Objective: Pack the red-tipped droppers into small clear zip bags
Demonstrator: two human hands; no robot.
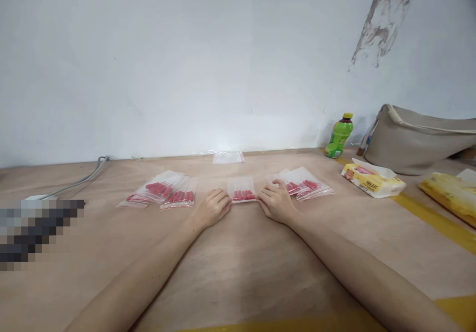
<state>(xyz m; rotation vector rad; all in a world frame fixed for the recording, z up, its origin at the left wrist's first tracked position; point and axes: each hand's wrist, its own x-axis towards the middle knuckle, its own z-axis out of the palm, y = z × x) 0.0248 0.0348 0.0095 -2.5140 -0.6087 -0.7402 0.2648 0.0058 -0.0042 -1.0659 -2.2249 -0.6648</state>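
Between my hands a clear zip bag (242, 183) lies on the table, with several small red sticks inside and its zip edge toward me. My left hand (214, 207) is closed at the bag's near left corner, fingers curled. At the near right corner my right hand (275, 201) pinches the bag's edge, its index finger raised a little. To the left lies a fanned pile of similar filled zip bags (179, 196). Another pile of filled zip bags (308, 185) lies just beyond my right hand, which partly hides it. What the red sticks are I cannot make out.
Against the wall lies a stack of flat zip bags (227, 157). On the right stand a green bottle (339, 137), a yellow tissue pack (373, 178), a beige handbag (420, 138) and another yellow pack (449, 193). A grey cable (80, 181) and a blurred-out object (33, 235) are at the left.
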